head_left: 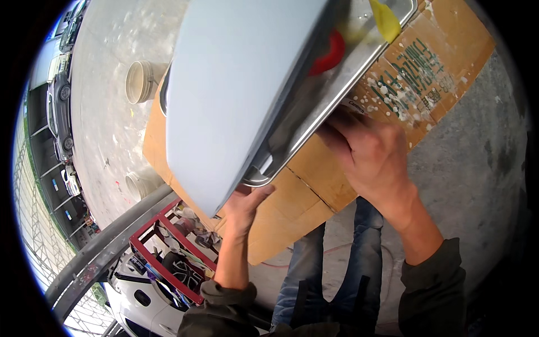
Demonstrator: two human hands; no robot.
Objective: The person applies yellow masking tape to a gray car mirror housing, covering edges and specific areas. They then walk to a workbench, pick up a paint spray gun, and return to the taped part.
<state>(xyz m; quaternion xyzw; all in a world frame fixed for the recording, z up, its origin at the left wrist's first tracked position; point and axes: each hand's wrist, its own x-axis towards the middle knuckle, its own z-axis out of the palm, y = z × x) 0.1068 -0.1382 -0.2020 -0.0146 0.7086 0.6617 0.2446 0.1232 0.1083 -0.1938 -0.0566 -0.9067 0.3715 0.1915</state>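
A large smooth grey-blue panel (236,73) with a pointed lower end lies over a shiny metal tray (337,95), hiding much of it. In the tray's uncovered part are a red ring-shaped thing (329,53) and a yellow piece (385,21). My left hand (242,205) is closed on the tray's near corner, its fingers partly hidden beneath. My right hand (368,151) is curled under the tray's right edge, next to a small white printed thing (353,105). Its fingertips are hidden, so what they hold cannot be made out.
Paint-spattered cardboard (432,84) lies below the tray. Two pale buckets (141,82) stand on the grey floor at left. Toward the lower left are a thick grey post (106,241), a red-framed cart (174,238) with cluttered items and a white car (151,314).
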